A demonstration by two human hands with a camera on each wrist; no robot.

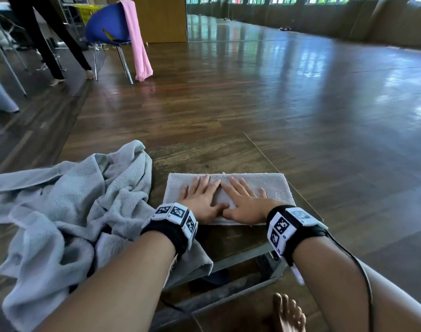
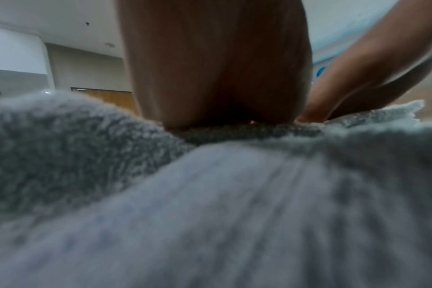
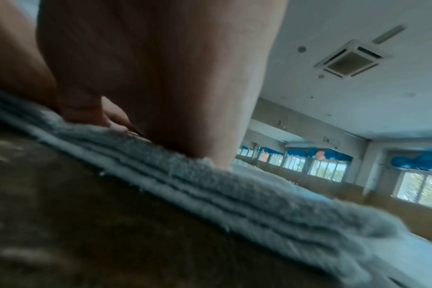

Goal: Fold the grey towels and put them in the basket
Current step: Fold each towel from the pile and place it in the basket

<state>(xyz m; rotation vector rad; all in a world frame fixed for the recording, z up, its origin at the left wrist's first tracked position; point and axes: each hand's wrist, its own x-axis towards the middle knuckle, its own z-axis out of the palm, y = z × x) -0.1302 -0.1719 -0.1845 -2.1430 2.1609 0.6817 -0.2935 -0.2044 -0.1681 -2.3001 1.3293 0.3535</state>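
A folded grey towel (image 1: 274, 185) lies as a neat rectangle on a low wooden table (image 1: 204, 159). Both my hands lie flat on top of it, fingers straight and spread. My left hand (image 1: 200, 196) covers its left half and my right hand (image 1: 244, 200) its middle, thumbs almost touching. In the right wrist view the folded towel (image 3: 247, 196) shows its stacked layers under my right hand (image 3: 160, 87). In the left wrist view my left hand (image 2: 217, 78) bears down on grey towel (image 2: 247, 132). A crumpled heap of grey towels (image 1: 68, 202) lies to the left. No basket shows near me.
A blue chair (image 1: 109, 27) with a pink towel (image 1: 137, 41) draped over it stands at the back left, a yellow crate (image 1: 87, 9) behind it. A person's legs (image 1: 49, 39) stand at the far left. Wide wooden floor (image 1: 300, 97) stretches ahead and right. My bare foot (image 1: 288, 312) is below the table.
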